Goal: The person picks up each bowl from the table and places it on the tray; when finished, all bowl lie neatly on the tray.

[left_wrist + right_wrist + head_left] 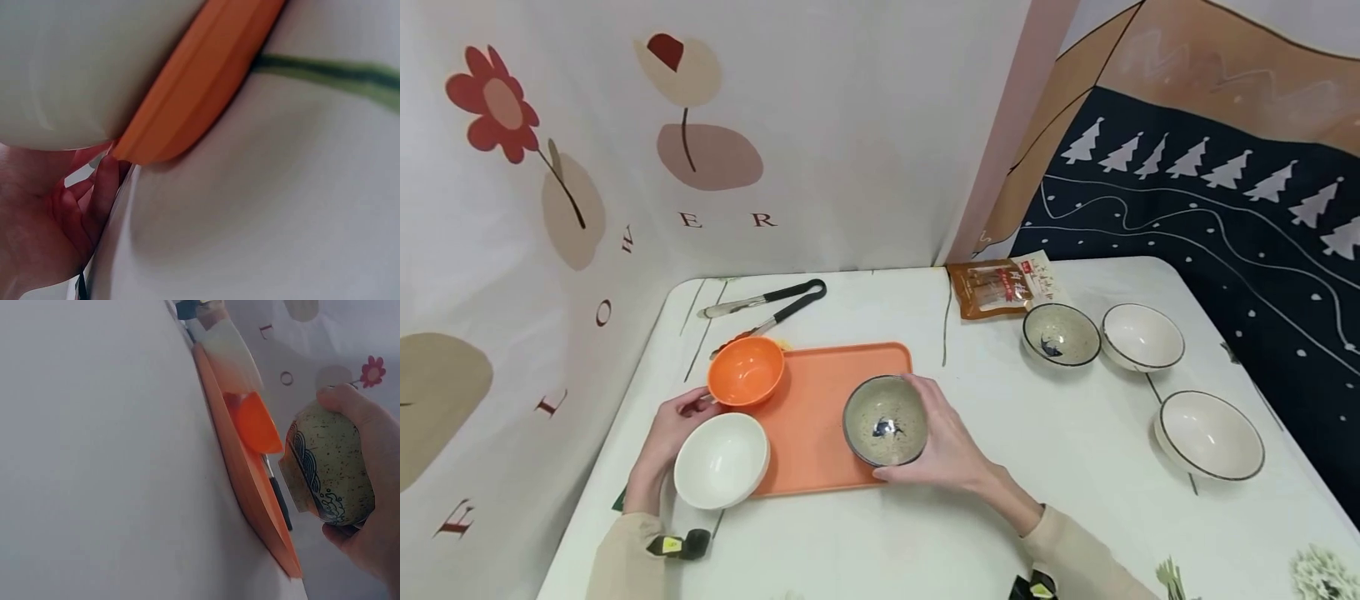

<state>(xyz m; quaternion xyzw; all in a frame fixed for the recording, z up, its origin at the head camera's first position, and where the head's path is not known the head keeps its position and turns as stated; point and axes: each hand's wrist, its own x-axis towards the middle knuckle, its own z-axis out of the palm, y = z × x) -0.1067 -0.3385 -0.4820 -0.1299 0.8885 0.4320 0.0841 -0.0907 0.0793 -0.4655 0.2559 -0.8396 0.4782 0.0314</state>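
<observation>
My right hand [936,437] grips a speckled grey-green bowl [885,421] by its right side, thumb at the near rim. The right wrist view has this bowl [331,462] raised above the orange tray [240,469], with blue wave patterns on its outside. At the tray's left edge, my left hand [673,429] has curled fingers around the rim, partly hidden behind a white bowl [722,461]. That white bowl stands on the tray's near left part. An orange bowl [747,372] sits on the far left corner.
Black-handled tongs [771,312] lie behind the tray. At the back right are a brown snack packet [1000,286], another speckled bowl [1062,335] and a dark-rimmed white bowl [1142,337]. A second dark-rimmed white bowl [1210,435] stands nearer on the right.
</observation>
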